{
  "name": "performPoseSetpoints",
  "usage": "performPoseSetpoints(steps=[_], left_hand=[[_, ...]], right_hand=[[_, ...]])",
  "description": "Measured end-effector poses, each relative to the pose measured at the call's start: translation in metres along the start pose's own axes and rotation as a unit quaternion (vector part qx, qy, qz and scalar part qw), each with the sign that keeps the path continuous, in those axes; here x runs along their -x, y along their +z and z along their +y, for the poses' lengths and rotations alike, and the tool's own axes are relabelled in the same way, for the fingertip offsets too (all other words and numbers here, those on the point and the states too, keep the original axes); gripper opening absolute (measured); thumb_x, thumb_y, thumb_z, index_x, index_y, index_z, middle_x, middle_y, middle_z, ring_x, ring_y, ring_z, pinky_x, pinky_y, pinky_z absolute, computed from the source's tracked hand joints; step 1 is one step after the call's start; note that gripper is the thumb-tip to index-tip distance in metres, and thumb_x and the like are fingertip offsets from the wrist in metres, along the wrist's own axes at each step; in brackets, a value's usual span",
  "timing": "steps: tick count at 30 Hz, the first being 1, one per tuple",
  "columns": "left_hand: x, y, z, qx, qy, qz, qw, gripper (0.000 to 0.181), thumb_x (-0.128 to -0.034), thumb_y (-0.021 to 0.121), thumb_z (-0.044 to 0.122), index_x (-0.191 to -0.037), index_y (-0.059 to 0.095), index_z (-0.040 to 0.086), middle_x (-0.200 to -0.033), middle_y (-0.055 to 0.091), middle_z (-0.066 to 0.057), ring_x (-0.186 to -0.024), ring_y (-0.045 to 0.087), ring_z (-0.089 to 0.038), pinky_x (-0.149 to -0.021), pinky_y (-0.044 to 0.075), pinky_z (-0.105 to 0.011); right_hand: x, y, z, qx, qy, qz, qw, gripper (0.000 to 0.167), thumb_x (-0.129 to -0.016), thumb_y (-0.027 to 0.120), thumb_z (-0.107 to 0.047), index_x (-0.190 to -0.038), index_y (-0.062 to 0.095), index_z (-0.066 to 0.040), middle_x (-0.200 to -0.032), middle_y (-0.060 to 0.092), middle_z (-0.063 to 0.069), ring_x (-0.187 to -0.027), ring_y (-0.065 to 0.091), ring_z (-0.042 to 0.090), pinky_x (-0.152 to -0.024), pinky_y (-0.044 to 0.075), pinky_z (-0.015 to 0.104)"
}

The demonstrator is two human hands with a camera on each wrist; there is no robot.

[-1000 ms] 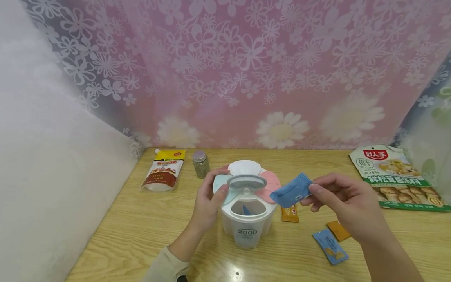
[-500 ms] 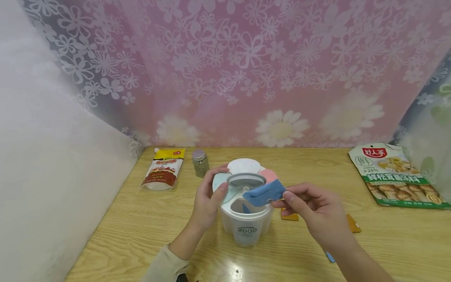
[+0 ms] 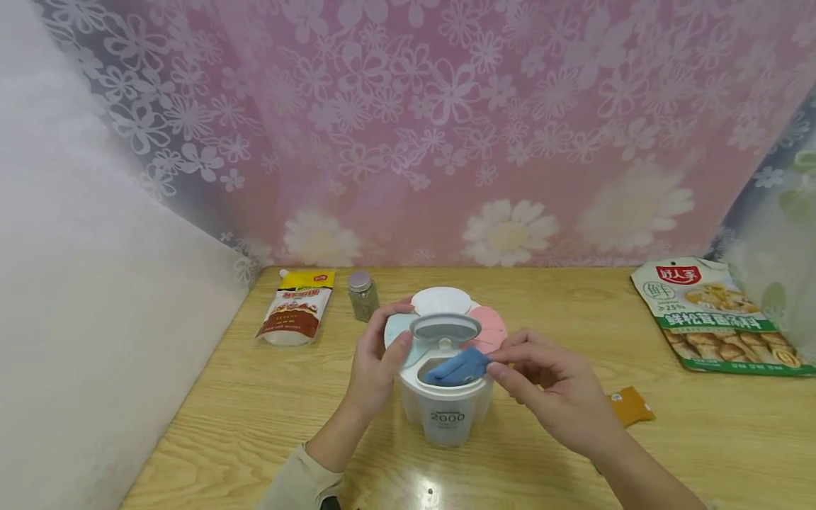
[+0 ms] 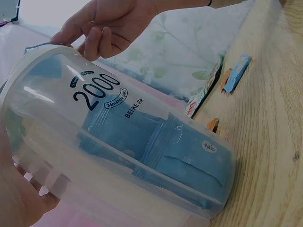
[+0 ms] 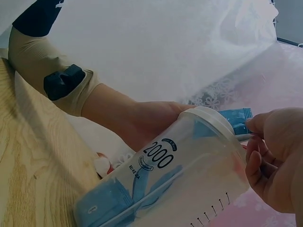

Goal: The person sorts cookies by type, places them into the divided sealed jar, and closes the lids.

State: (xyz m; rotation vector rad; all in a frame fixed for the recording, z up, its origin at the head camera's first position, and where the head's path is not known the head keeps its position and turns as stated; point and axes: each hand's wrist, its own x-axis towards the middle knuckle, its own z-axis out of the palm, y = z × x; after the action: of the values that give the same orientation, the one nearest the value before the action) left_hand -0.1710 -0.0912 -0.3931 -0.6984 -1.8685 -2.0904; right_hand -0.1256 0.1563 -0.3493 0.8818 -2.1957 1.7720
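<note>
A clear-bodied storage canister (image 3: 448, 428) marked 2000 stands on the wooden table, topped with petal-shaped lids in white, teal and pink. Its front lid (image 3: 446, 327) is raised. My left hand (image 3: 376, 361) grips the canister's left side, thumb on the teal lid (image 3: 400, 340). Between thumb and fingers, my right hand (image 3: 554, 393) pinches one end of a blue sachet (image 3: 455, 370), whose other end dips into the front opening. Through the wall in the left wrist view, blue sachets (image 4: 189, 163) lie at the bottom of the front compartment.
An orange sachet (image 3: 631, 405) lies right of the canister; a blue one (image 4: 237, 73) shows beside it in the left wrist view. A mushroom-printed bag (image 3: 720, 319) lies far right. Back left are a spouted pouch (image 3: 296, 308) and a small lidded jar (image 3: 363, 297).
My right hand has moved left and down, carrying the blue sachet from beside the canister into its front opening. The left hand keeps its hold.
</note>
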Motion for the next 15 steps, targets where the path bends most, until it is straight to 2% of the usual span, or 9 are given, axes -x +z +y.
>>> performPoseSetpoints(steps=[5,11,15], left_hand=[[-0.001,0.000,0.000,0.000,-0.001,0.000,1.0000,0.038,-0.0978,0.055,0.014,-0.130,0.049,-0.005,-0.144,0.049,-0.022,-0.135,0.047,-0.017,-0.108,0.043,-0.023],[-0.001,-0.001,0.000,0.006,-0.002,-0.003,1.0000,0.038,-0.0971,0.054,0.012,-0.130,0.048,-0.006,-0.146,0.047,-0.022,-0.135,0.048,-0.016,-0.108,0.043,-0.022],[-0.001,0.000,0.000,0.008,-0.001,-0.003,1.0000,0.038,-0.0967,0.053,0.011,-0.130,0.048,-0.007,-0.147,0.047,-0.024,-0.134,0.049,-0.015,-0.107,0.044,-0.022]], right_hand=[[-0.002,-0.004,-0.001,0.017,-0.008,-0.006,0.9998,0.024,-0.089,0.065,0.010,-0.103,0.073,-0.008,-0.091,0.059,0.000,-0.061,0.050,0.012,-0.050,0.043,0.027],[-0.003,-0.015,0.000,0.009,-0.020,0.003,0.9998,0.024,-0.087,0.065,0.014,-0.102,0.073,-0.003,-0.088,0.060,0.000,-0.060,0.051,0.011,-0.048,0.042,0.028],[-0.006,-0.027,-0.001,0.037,-0.021,-0.017,0.9989,0.026,-0.089,0.064,0.012,-0.107,0.072,-0.004,-0.088,0.060,-0.002,-0.058,0.046,0.010,-0.048,0.040,0.028]])
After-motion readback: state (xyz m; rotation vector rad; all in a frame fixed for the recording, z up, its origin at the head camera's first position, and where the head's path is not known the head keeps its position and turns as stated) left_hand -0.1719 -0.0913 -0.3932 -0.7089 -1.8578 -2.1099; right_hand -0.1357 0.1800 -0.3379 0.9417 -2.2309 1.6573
